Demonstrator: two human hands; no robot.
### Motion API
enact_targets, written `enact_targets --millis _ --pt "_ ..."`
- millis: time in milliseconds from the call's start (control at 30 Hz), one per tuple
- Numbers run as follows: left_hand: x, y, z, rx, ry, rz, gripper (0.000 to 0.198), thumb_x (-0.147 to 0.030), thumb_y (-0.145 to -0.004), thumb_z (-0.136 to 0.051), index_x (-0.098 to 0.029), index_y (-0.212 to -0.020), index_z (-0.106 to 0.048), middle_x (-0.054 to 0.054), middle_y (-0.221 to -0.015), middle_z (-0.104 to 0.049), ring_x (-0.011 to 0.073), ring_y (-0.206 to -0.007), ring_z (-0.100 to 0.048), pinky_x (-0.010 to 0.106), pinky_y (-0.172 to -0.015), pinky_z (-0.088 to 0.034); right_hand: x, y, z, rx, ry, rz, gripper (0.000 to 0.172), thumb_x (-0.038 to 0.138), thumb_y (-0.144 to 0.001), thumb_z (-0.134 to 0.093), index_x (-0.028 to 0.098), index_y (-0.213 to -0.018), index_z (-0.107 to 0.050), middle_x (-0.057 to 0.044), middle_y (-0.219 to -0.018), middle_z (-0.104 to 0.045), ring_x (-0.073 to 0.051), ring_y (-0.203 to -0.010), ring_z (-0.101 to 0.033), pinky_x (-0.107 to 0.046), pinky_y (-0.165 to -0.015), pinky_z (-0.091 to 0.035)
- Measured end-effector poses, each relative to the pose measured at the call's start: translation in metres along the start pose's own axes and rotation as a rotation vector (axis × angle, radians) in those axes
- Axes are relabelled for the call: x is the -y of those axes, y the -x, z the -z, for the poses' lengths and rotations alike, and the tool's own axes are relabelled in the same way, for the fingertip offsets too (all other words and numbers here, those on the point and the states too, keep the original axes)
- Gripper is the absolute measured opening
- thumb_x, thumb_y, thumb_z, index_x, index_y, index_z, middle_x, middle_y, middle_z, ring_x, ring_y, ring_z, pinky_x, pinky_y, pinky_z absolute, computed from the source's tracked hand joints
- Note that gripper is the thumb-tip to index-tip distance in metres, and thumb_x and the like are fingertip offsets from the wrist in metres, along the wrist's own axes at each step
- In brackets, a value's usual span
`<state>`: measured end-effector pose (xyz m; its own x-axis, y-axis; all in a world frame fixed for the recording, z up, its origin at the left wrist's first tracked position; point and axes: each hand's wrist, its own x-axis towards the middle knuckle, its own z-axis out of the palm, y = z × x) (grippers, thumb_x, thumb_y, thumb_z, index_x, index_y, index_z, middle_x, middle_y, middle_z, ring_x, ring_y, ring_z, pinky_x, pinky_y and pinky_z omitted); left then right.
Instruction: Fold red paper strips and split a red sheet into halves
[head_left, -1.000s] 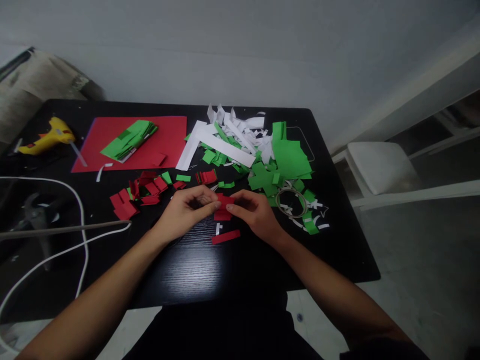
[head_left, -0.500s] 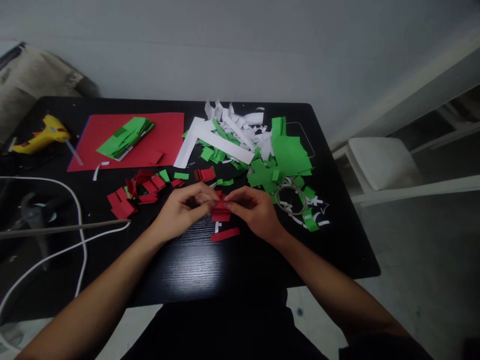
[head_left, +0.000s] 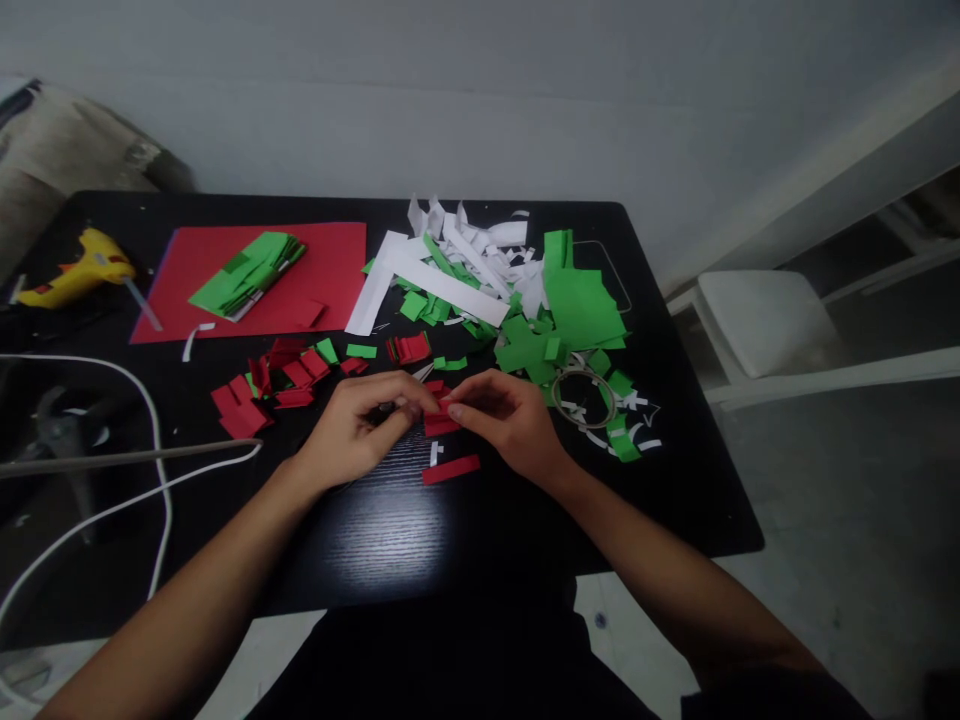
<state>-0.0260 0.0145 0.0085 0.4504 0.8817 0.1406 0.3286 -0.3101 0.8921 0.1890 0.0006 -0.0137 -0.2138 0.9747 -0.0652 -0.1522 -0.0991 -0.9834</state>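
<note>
A small folded piece of red paper (head_left: 441, 420) lies between my two hands at the middle of the black table (head_left: 585, 510). With thumb and fingers my right hand (head_left: 514, 420) pinches its right side. My left hand (head_left: 367, 420) is at its left edge, index fingertip on the paper and thumb slightly back; its grip is partly hidden. Just below lie a red paper strip (head_left: 451, 469) and a small white scrap (head_left: 435, 454). Beyond the hands sits a little stack of folded red paper (head_left: 409, 348).
Folded red pieces (head_left: 240, 405) lie to the left. Behind are a red sheet (head_left: 330, 270) bearing green strips (head_left: 247, 272), and a yellow glue gun (head_left: 79, 272). White strips (head_left: 450, 285), green scraps (head_left: 585, 305) and a ring (head_left: 583, 398) cover the right. A white cable (head_left: 154, 420) loops at left.
My left thumb has drawn back a little from the red paper, while its index finger has come over the paper's edge. The right hand keeps its pinch almost unmoved.
</note>
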Motion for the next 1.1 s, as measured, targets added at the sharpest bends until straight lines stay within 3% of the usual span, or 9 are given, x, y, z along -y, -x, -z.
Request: enact_targets --millis 200,433,1100 --pt "-0.0015 0.0009 -0.0022 -0.037 -0.005 0.081 0.014 -0.031 -0.093 -0.068 -0.019 -0.1 -0.069 0.002 -0.085 -0.075 0.0156 -0.074 -0.069 0.024 -0.069 -0.052 -0.0023 0.0005 0.0001 0.013 -0.014 -0.003 0.014 0.024 -0.078 -0.085 0.02 -0.088 -0.075 -0.003 -0.092 -0.08 -0.017 -0.089 -0.076 -0.033 -0.089 -0.062" --pt "-0.0003 -0.0003 -0.0043 -0.012 -0.049 0.135 0.024 -0.042 -0.095 -0.068 -0.02 -0.098 -0.077 0.002 -0.086 -0.078 0.0158 -0.076 -0.071 0.023 -0.067 -0.053 -0.0038 0.0011 -0.0003 -0.001 0.028 -0.011 0.014 0.027 -0.077 -0.085 0.021 -0.087 -0.077 -0.003 -0.091 -0.08 -0.018 -0.088 -0.076 -0.035 -0.089 -0.062" --pt "0.0054 0.0013 -0.0056 0.021 -0.158 0.072 0.026 -0.043 -0.098 -0.064 -0.019 -0.102 -0.074 0.005 -0.095 -0.078 0.0177 -0.082 -0.071 0.025 -0.073 -0.053 -0.0052 0.0003 0.0018 0.009 0.197 0.004 0.013 0.034 -0.085 -0.079 0.021 -0.09 -0.079 -0.003 -0.09 -0.081 -0.019 -0.084 -0.075 -0.033 -0.081 -0.06"
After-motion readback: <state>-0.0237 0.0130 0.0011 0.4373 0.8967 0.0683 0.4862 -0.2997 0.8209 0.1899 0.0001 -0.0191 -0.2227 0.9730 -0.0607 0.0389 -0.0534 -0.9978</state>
